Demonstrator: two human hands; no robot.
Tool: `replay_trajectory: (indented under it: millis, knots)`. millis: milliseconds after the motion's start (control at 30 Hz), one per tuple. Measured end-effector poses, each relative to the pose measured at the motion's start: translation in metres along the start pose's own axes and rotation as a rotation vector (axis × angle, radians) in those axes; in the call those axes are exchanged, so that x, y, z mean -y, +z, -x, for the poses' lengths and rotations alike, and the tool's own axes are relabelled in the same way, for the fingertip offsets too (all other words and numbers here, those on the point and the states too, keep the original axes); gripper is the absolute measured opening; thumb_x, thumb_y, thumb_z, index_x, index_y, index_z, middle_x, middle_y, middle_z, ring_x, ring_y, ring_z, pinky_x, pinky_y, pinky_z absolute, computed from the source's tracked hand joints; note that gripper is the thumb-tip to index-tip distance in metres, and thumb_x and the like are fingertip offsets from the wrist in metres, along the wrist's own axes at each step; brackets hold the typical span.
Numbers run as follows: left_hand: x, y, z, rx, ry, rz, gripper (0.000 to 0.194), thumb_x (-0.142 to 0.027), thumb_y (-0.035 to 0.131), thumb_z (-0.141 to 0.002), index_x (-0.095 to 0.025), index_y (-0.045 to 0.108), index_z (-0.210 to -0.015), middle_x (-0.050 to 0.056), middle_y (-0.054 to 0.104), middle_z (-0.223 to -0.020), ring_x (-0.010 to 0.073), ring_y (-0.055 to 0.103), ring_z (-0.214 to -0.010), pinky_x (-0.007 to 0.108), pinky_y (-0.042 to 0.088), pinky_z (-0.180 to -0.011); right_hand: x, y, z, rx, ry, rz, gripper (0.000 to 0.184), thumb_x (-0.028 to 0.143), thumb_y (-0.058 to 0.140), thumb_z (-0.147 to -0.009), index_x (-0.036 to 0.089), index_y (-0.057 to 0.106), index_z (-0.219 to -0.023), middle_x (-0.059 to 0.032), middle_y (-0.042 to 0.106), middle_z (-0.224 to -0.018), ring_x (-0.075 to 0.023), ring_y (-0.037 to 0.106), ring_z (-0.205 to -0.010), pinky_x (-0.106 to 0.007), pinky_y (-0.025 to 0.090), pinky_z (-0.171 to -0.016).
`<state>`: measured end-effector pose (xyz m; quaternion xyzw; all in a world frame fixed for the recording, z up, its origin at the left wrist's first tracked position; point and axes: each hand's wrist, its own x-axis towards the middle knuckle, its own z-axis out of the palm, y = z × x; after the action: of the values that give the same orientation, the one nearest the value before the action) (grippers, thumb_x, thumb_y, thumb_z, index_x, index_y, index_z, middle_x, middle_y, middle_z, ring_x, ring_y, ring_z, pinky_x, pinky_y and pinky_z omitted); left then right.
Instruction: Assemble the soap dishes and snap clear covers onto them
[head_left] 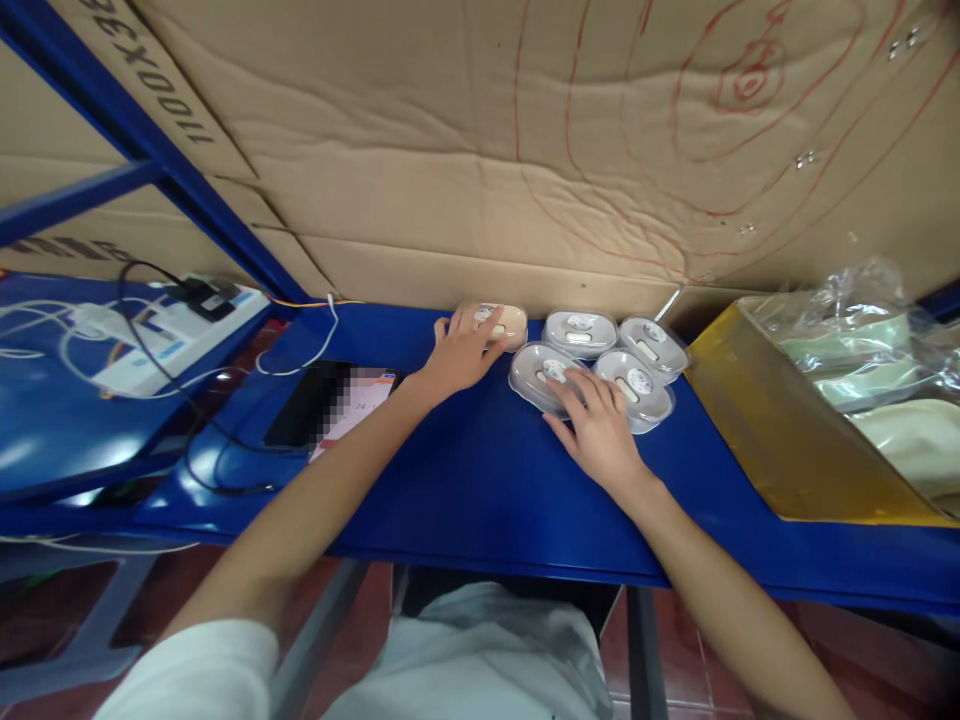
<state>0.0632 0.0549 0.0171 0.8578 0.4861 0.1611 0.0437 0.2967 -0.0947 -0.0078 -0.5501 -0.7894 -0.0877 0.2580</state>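
Note:
My left hand point(463, 352) lies over the left side of a beige oval plastic case point(513, 322) against the cardboard, its fingers spread across the top. My right hand point(600, 425) rests with parted fingers on the nearest grey oval case point(531, 378), which has a clear lid and a round white label. Behind it stands another grey case point(581, 348). Farther right are a grey case at the back point(666, 350) and one in front point(651, 402), close to my right fingers. Part of each touched case is hidden under the fingers.
On the right stands a yellow-edged box point(739, 420) with plastic-wrapped pale parts point(862, 350). A phone point(352, 405) lies left of my left forearm. White cables and a power strip point(180, 340) are farther left. A cardboard wall point(420, 200) closes off the back of the blue table point(465, 490).

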Motion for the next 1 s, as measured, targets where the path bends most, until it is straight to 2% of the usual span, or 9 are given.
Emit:
replay_trajectory:
  millis: [67,167,300,400,567,700,833,900,1000]
  knots:
    - [0.002,-0.001,0.013,0.011,0.083,0.077,0.062,-0.049,0.041,-0.116,-0.019,0.04,-0.171,0.022,0.039,-0.174,0.0378,0.035,-0.162,0.063,0.029,-0.128,0.003,-0.004,0.001,0.024,-0.027,-0.071,0.04,0.038,0.064,-0.109,0.023,0.065,-0.145,-0.0195,0.067,-0.147,-0.0387,0.059,-0.143,-0.061,0.045,-0.117]
    - [0.009,-0.005,0.041,0.084,0.261,0.358,0.062,-0.057,0.035,-0.117,-0.021,0.044,-0.168,0.018,0.043,-0.173,0.0325,0.037,-0.163,0.056,0.029,-0.132,0.013,-0.009,0.004,0.07,-0.095,-0.196,0.033,0.04,0.07,-0.106,0.025,0.07,-0.135,-0.0158,0.07,-0.134,-0.0363,0.061,-0.142,-0.063,0.045,-0.119]
    - [0.019,-0.011,0.066,0.208,0.316,0.7,0.064,-0.065,0.034,-0.116,-0.024,0.056,-0.16,0.016,0.061,-0.158,0.0297,0.061,-0.143,0.05,0.048,-0.122,0.028,-0.01,0.009,0.072,-0.242,-0.436,0.021,0.037,0.07,-0.106,0.026,0.072,-0.123,-0.01,0.073,-0.124,-0.0291,0.068,-0.136,-0.055,0.052,-0.119]
    - [0.022,-0.014,0.072,0.218,0.313,0.816,0.064,-0.067,0.039,-0.114,-0.025,0.058,-0.158,0.017,0.066,-0.15,0.0296,0.07,-0.128,0.047,0.058,-0.109,0.03,-0.008,0.009,0.078,-0.251,-0.538,0.025,0.038,0.071,-0.105,0.026,0.071,-0.126,-0.01,0.074,-0.126,-0.0273,0.071,-0.131,-0.049,0.06,-0.112]
    - [0.019,-0.03,0.083,0.155,0.401,0.749,0.065,-0.068,0.052,-0.11,-0.023,0.056,-0.157,0.018,0.06,-0.151,0.0337,0.057,-0.143,0.052,0.049,-0.122,0.011,-0.003,0.002,0.082,-0.091,-0.526,0.025,0.037,0.071,-0.106,0.026,0.069,-0.128,-0.0127,0.074,-0.13,-0.0276,0.073,-0.126,-0.046,0.062,-0.107]
    - [0.012,-0.041,0.097,0.314,0.414,0.587,0.072,-0.075,0.079,-0.091,-0.025,0.066,-0.142,0.015,0.058,-0.149,0.0359,0.056,-0.142,0.054,0.046,-0.124,-0.005,0.003,0.0,0.073,-0.009,-0.463,0.027,0.04,0.071,-0.105,0.027,0.069,-0.128,-0.0128,0.072,-0.133,-0.0299,0.071,-0.129,-0.049,0.059,-0.11]
    - [0.002,-0.035,0.109,0.406,0.493,0.44,0.075,-0.069,0.096,-0.074,-0.027,0.073,-0.132,0.015,0.058,-0.154,0.0409,0.053,-0.146,0.056,0.042,-0.125,-0.01,0.011,0.001,0.104,0.006,-0.279,0.022,0.039,0.066,-0.108,0.028,0.071,-0.126,-0.0116,0.074,-0.135,-0.0327,0.068,-0.135,-0.057,0.045,-0.12]
    - [-0.002,-0.03,0.113,0.402,0.543,0.437,0.075,-0.065,0.1,-0.071,-0.026,0.074,-0.13,0.016,0.058,-0.154,0.0406,0.054,-0.146,0.055,0.042,-0.124,-0.011,0.013,0.002,0.124,0.005,-0.222,0.023,0.037,0.063,-0.11,0.028,0.07,-0.129,-0.0111,0.074,-0.139,-0.0334,0.065,-0.141,-0.058,0.038,-0.123]
    - [-0.004,-0.027,0.115,0.388,0.562,0.425,0.068,-0.048,0.103,-0.073,-0.027,0.074,-0.13,0.014,0.059,-0.154,0.0392,0.056,-0.145,0.052,0.044,-0.123,-0.012,0.013,0.003,0.133,0.005,-0.193,0.025,0.034,0.057,-0.112,0.028,0.068,-0.134,-0.0112,0.072,-0.146,-0.0332,0.06,-0.149,-0.058,0.033,-0.125]
